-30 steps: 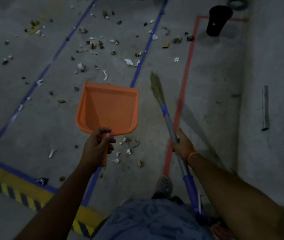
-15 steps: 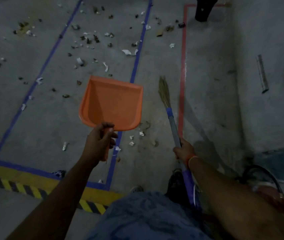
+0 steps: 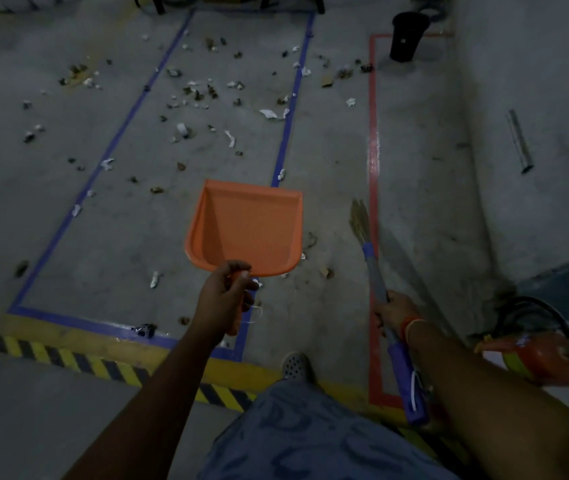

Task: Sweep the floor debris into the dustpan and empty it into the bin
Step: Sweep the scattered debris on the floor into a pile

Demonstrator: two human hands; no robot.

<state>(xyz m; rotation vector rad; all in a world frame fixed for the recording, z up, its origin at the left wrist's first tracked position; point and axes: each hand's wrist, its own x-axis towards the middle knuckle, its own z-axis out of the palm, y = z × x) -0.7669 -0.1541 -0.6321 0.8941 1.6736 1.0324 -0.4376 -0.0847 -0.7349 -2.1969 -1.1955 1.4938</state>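
The left hand [image 3: 222, 294] grips the handle of a smooth orange plastic dustpan [image 3: 246, 226] above the rough grey floor [image 3: 120, 244]. The right hand [image 3: 394, 311] holds a straw-tipped broom [image 3: 373, 261]. Crumpled paper scraps [image 3: 203, 95] lie ahead; a round black bin [image 3: 406, 38] stands far off.

Grey concrete floor [image 3: 328, 150] strewn with debris [image 3: 200, 95], apparently paper scraps and leaves; bin [image 3: 406, 38] stands far right.

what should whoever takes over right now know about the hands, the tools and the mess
Left hand grips the orange dustpan by its handle, pan empty, held above the floor.
Right hand grips the broom, bristles pointing ahead.
Debris lies scattered ahead, mostly between the blue tape lines.
Black bin stands far right by the wall.
Done: nothing collected. Left: sweep, scoop, empty.
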